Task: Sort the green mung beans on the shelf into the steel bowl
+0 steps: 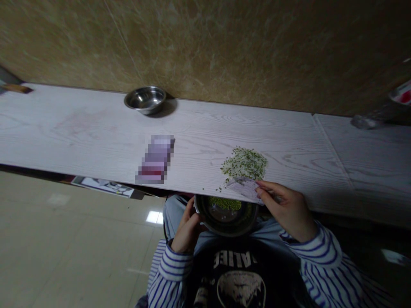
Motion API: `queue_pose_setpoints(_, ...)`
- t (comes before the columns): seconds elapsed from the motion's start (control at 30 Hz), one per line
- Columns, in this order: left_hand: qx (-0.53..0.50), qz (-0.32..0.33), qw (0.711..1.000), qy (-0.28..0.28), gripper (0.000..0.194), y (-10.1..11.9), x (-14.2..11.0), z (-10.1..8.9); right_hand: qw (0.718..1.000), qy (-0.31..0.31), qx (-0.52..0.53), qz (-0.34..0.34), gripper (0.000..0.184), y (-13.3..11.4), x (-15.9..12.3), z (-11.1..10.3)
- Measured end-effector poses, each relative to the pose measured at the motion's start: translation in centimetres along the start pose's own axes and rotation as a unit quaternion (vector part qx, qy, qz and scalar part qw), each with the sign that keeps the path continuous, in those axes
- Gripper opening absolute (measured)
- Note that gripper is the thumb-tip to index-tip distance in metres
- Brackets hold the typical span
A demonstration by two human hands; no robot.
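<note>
A pile of small green beans (pixel 245 163) lies on the white wooden table (pixel 80 132) near its front edge. My right hand (pixel 285 209) is closed on a pale card (pixel 243 186) that rests on the table edge beside the pile. Just below the edge, my left hand (pixel 188 229) grips the rim of a metal bowl (pixel 226 216), which has some green beans inside. A few loose beans lie scattered by the card.
An empty steel bowl (pixel 145 99) stands at the back of the table by the tan wall. A blurred purple packet (pixel 156 159) lies mid-table. A glass object (pixel 364 122) and a red-and-white container (pixel 401 95) sit far right. Tiled floor shows on the left.
</note>
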State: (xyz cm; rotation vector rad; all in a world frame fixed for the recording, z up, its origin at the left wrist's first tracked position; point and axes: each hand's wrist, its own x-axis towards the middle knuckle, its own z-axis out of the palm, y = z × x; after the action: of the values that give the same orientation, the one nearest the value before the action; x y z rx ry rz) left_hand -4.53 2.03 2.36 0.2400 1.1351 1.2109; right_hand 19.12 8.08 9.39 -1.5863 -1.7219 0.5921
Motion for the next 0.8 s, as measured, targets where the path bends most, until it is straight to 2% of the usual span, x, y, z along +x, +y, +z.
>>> queue_pose_setpoints(0.43, 0.001, -0.003, 1.0, 0.012, 0.065, -0.1, -0.1, -0.2, 1.0, -0.004, 0.024, -0.018, 0.024, -0.7, 0.2, 1.8)
queue_pose_setpoints(0.8, 0.004, 0.006, 1.0, 0.024, 0.068, 0.8, -0.3, -1.0, 0.997, -0.035, 0.051, -0.039, 0.024, -1.9, 0.6, 3.6)
